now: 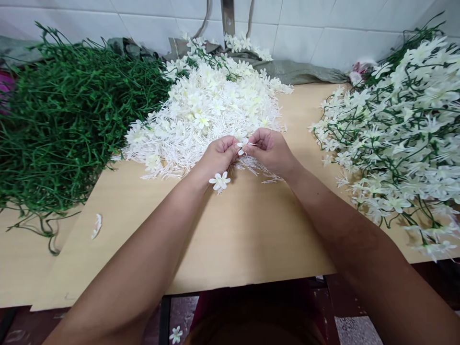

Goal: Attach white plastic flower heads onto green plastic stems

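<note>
Two bare forearms [161, 225] were nearest, reaching over the light-brown flat tabletop [251, 249] toward the central heap of loose white artificial blossoms [215, 108]. Before this heap, to its left, lay one curved white fragment [97, 226]; closer to it, one star-shaped white flower [219, 181] showed beside the left wrist. At the heap's front, the left hand [223, 152] and the right hand [272, 149] were narrowed into pinches, both holding one small white-petalled blossom [243, 148]. Left of the heap was one tangled pile of bare green plastic stems [79, 115]; right of it, one pile of white flowers joined to green stems [398, 139]. In my judgement, these joined ones were done; the uncounted many loose blossoms and bare stems were left. Behind the heap stood one white tiled wall [305, 28].
</note>
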Demonstrator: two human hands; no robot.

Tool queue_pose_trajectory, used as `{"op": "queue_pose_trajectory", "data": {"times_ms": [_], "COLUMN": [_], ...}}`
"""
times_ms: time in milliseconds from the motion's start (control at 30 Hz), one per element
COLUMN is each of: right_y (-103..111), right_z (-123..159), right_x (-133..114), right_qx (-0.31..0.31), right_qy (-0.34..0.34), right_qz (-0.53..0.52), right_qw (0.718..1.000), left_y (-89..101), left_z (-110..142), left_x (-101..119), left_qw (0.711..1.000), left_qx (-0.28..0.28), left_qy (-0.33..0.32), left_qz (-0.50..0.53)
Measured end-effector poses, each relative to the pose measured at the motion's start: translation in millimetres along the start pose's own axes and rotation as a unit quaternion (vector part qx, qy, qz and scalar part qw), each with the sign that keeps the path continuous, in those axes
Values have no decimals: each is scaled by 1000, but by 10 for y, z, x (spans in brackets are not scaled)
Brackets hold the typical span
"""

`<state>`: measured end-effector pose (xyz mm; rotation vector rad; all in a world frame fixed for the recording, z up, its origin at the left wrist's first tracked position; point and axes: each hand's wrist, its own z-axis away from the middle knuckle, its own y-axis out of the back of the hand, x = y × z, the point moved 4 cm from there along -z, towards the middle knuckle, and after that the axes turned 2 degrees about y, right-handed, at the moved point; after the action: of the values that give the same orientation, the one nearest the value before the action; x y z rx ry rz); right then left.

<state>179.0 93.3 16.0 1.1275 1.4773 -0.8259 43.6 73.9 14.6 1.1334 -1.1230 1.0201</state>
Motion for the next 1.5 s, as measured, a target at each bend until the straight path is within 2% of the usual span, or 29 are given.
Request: {"op": "queue_pose_trajectory", "data": {"times_ms": [300, 733, 900, 1067, 1200, 1333, 1500], "right_y": [-39, -32, -54, -59, -30, 31, 21], "right_z": [29, 47, 33, 11, -4, -10, -16], "right_x": [54, 98, 128, 144, 119, 82, 101], "right_qx": [14, -38, -14, 12, -9, -28, -18], "right_qy": [-6, -21, 8, 9, -15, -31, -47], "right_qz": [-20, -46, -19, -6, -74, -157, -155], "right_qw": [1000, 998, 1000, 1000, 997, 987, 987], "left_y": [-25, -10, -28, -41, -32, -16, -9], "left_z": [18, 12, -6, -22, -63, -65, -42], "left_x": [-16, -36, -41, -83, -118, -91, -68], "left_qw": [1000, 999, 999, 1000, 999, 999, 997], "left_qx": [-9, -32, -15, 1, -6, -34, -38], "left_qy": [-4, -3, -17, 9, -3, -22, -22], "left_qz": [20, 36, 27, 12, 54, 29, 55]}}
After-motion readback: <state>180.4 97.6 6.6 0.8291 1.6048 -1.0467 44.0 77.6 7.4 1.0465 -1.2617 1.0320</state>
